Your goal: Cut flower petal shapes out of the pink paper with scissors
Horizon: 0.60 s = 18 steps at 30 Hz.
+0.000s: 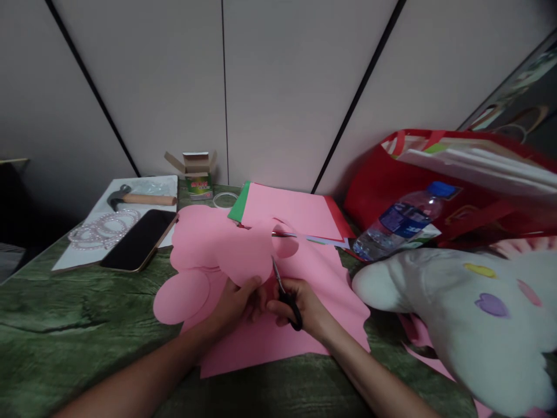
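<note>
My left hand (243, 299) pinches the lower edge of a pink paper piece (246, 252) with a rounded outline, held up over the pink sheets. In my right hand (300, 305) is a pair of scissors (289, 305) with black handles, its blades pointing up along the right edge of the paper. Whether the blades are parted I cannot tell. Beneath both hands lies a large pink sheet (243, 351) with a scalloped edge. A pink oval cutout (181, 296) rests on its left side.
Behind are stacked pink, red and green sheets (291, 206). To the left lie a phone (139, 239), a hammer (148, 199) and beaded strands (104, 229); a small box (199, 180) stands near the wall. Rightward are a water bottle (398, 223), a red bag (369, 180) and a white plush toy (456, 319).
</note>
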### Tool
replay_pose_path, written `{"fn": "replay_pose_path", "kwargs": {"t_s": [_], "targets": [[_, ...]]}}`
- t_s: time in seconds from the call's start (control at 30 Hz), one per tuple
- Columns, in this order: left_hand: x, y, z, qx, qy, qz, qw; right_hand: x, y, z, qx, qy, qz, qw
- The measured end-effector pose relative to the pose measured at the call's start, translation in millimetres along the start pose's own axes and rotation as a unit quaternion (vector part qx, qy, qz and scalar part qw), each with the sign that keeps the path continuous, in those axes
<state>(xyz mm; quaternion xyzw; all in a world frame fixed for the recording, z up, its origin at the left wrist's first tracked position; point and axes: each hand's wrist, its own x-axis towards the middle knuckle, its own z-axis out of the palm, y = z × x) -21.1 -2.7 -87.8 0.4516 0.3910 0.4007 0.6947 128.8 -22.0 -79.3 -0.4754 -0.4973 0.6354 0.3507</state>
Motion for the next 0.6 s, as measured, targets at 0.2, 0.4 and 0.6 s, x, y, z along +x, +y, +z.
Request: {"fn": "replay_pose_path", "kwargs": {"t_s": [0.2, 0.4, 0.6], "targets": [[-2.3, 5.2, 2.8, 0.049, 0.012, 0.013, 0.999, 0.9, 3.2, 0.0, -0.001, -0.004, -0.017, 1.000], [-6.2, 10.9, 5.0, 0.113, 0.056, 0.033, 0.991, -0.6, -0.6, -0.5, 0.012, -0.031, -0.040, 0.999], [-5.6, 8.8, 3.9, 0.127, 0.049, 0.034, 0.990, -3.0, -9.8, -2.4, 0.006, -0.051, -0.063, 0.997]]}}
